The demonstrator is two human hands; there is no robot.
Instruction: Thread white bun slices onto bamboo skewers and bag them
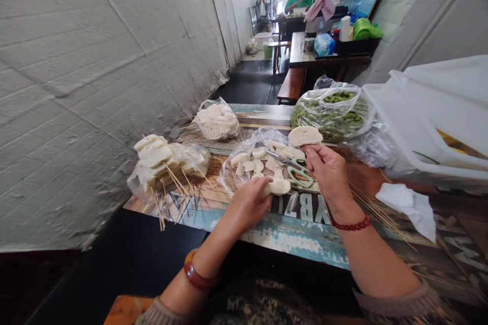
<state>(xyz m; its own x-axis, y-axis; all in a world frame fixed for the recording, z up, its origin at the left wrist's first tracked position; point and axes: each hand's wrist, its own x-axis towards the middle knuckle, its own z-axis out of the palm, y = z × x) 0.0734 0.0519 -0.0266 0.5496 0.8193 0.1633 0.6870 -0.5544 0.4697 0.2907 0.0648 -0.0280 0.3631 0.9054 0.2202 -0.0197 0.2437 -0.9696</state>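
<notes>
Beside a pale wall, above a paint-patched table, left grip clasps a white chunk, right grip pinches a slice.

Narrow room, seemingly a small eatery, plank-patterned table, wooden bench, skewered white slices, bagged green pods

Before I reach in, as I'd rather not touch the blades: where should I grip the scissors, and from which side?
Best, I think, by the green handles of the scissors, coming from the near right: the loops point that way, while the blades point far left among white pieces. Mind the right hand close beside them.
</notes>
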